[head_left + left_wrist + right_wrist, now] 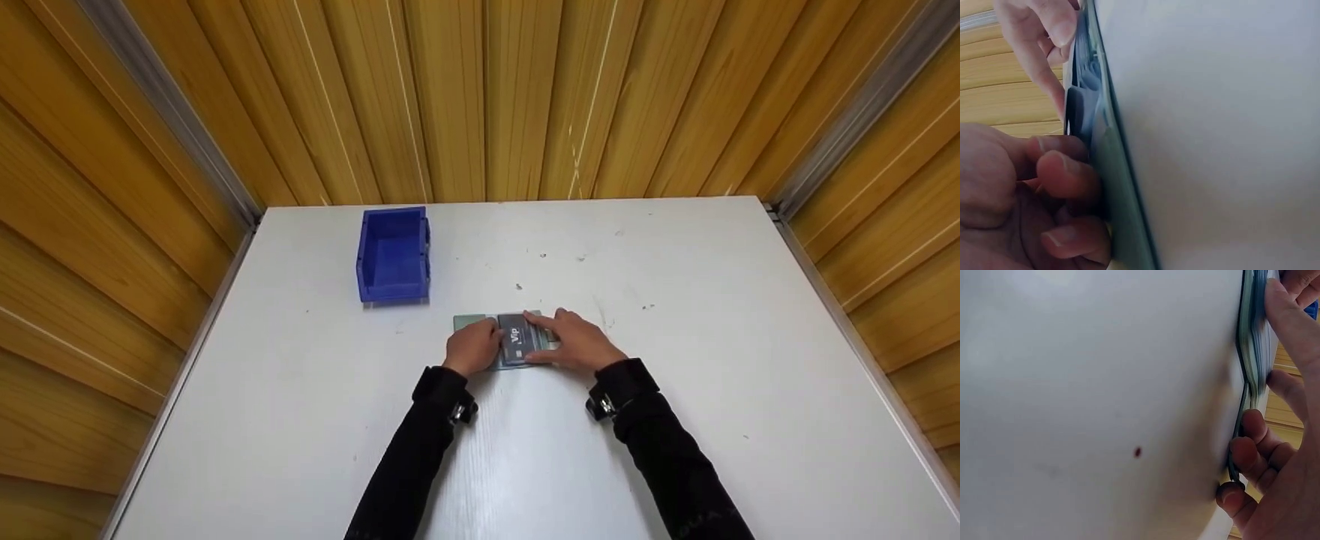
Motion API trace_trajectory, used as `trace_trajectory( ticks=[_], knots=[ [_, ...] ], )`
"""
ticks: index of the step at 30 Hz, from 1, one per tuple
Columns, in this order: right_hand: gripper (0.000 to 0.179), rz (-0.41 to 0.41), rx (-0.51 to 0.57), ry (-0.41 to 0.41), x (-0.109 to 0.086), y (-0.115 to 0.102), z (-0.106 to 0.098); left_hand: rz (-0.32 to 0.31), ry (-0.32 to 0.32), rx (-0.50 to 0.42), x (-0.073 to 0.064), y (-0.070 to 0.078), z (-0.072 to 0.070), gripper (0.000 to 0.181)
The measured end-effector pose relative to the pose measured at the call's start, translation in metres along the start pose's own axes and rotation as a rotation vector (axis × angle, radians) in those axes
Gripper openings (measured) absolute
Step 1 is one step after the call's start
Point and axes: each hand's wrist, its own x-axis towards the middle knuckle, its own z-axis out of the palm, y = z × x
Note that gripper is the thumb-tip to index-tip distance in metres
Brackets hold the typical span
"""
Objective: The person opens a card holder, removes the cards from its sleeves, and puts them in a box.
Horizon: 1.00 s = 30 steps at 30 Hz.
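Note:
A green card holder (469,321) lies spread on the white table, its stack of clear sleeves (1261,332) seen edge-on in the right wrist view. On top lies a dark grey card (515,339) marked "Vip". My left hand (472,346), fingers curled, pinches the card's left edge; in the left wrist view its fingertips (1067,171) meet the edge beside a bluish sleeve (1088,101). From the right, my right hand (577,341) grips the holder's right half, index finger at the far edge and thumb at the near edge. Whether the card is inside a sleeve, I cannot tell.
A blue plastic bin (394,255) stands toward the back left of the white table (675,435). Yellow wood-grain panels (517,97) rise behind the table and on both sides. Small dark marks dot the tabletop.

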Motion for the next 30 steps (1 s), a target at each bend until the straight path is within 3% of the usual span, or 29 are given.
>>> trace_trajectory(
  ticks=[17, 30],
  knots=[
    [0.083, -0.009, -0.021, 0.008, 0.001, 0.003, 0.003, -0.049, -0.005, -0.132, 0.000, -0.006, -0.001, 0.022],
    [0.082, 0.011, -0.022, 0.001, 0.001, 0.000, 0.003, -0.022, -0.067, -0.218, -0.004, -0.015, -0.012, 0.023]
  ],
)
